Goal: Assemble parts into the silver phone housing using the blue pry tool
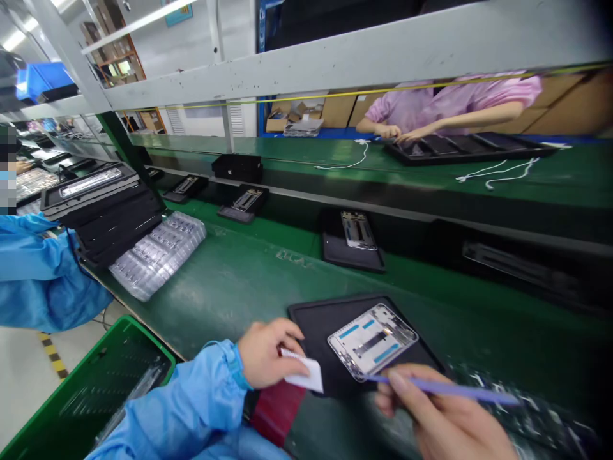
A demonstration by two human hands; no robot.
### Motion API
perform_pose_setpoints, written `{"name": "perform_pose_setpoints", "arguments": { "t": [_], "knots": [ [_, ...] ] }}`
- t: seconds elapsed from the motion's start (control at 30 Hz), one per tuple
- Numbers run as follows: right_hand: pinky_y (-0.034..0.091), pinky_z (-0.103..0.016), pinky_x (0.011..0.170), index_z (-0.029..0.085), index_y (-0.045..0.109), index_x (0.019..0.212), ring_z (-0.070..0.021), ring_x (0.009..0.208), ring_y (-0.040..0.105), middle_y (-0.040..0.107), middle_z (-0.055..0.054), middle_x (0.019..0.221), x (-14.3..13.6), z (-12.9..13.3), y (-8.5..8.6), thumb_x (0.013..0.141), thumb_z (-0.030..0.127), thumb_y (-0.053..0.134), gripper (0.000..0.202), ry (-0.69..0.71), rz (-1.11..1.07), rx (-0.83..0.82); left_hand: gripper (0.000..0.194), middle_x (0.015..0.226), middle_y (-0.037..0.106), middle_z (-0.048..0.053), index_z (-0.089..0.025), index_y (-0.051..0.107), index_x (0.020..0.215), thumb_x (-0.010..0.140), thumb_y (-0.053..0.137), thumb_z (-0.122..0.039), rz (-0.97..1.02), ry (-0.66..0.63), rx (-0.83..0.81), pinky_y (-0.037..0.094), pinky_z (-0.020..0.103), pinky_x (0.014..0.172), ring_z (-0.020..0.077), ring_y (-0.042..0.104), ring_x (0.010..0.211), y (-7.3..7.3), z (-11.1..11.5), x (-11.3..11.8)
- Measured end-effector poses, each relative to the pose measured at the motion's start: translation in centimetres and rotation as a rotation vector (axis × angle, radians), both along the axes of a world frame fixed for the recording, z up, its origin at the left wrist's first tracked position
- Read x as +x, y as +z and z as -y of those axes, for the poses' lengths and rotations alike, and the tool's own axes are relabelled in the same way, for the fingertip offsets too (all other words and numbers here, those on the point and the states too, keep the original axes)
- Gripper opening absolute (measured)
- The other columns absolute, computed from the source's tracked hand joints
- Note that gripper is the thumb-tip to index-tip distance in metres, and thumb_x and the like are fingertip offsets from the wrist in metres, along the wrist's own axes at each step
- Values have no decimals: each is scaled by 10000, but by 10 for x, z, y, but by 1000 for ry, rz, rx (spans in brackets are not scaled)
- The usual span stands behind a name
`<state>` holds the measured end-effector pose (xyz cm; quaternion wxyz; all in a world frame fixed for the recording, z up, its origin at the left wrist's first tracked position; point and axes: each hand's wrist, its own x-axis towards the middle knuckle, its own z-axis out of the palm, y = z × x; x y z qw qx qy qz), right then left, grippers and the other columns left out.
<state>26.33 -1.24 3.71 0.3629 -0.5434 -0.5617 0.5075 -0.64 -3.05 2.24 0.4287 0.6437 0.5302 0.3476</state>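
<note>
Between the thumb and fingers of my left hand (268,354) is a small white card (306,372), held at the left side of a black tray (313,316). A silver phone frame (372,338) with light-blue strips and a dark ribbon down its middle lies tilted on that tray. My right hand (440,412) grips a thin purple stick (460,389), its tip at the near edge of the phone frame. Just below my left hand a dark-red sheet (278,412) hangs over the table's near edge; whether it joins the white card I cannot tell.
Beyond my bench a lower green strip carries trays with phone frames (358,230). Clear plastic blister trays (160,252) lie left, beside stacked black trays (115,217). Small blurred parts (531,409) lie right. A green bin (96,390) stands lower left. A person in pink (450,105) works opposite.
</note>
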Motion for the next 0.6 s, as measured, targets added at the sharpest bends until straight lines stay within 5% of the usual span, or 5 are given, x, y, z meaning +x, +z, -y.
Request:
{"name": "perform_pose_setpoints", "arguments": {
  "t": [0.1, 0.23, 0.4, 0.6],
  "knots": [
    [529, -298, 577, 180, 654, 812, -187, 614, 640, 689, -60, 690, 5, -27, -17, 822, 604, 619, 425, 25, 51, -136, 353, 848, 786, -38, -244, 596, 1046, 746, 773, -301, -79, 259, 52, 539, 222, 650, 132, 718, 686, -17, -24, -34],
    [496, -291, 544, 181, 644, 806, -172, 572, 615, 679, -38, 654, 1, -40, -34, 819, 601, 615, 421, 59, 103, -183, 244, 892, 765, -6, -234, 615, 1004, 793, 712, -311, -139, 447, 103, 559, 274, 738, 160, 719, 783, -40, -48, -75],
    [479, -287, 529, 196, 631, 809, -170, 552, 606, 665, -19, 625, 1, -41, -40, 838, 606, 576, 415, 35, 154, -188, 251, 936, 749, 6, -244, 626, 1023, 794, 695, -318, -193, 520, 144, 555, 320, 809, 181, 707, 849, -56, -55, -92],
    [406, -274, 504, 215, 629, 771, -163, 529, 551, 595, 10, 544, 14, -41, -38, 862, 634, 517, 442, 30, 341, -63, 223, 904, 741, -3, -245, 636, 1002, 802, 678, -332, -212, 526, 158, 549, 308, 776, 176, 699, 817, -58, -55, -91]
  ]
}}
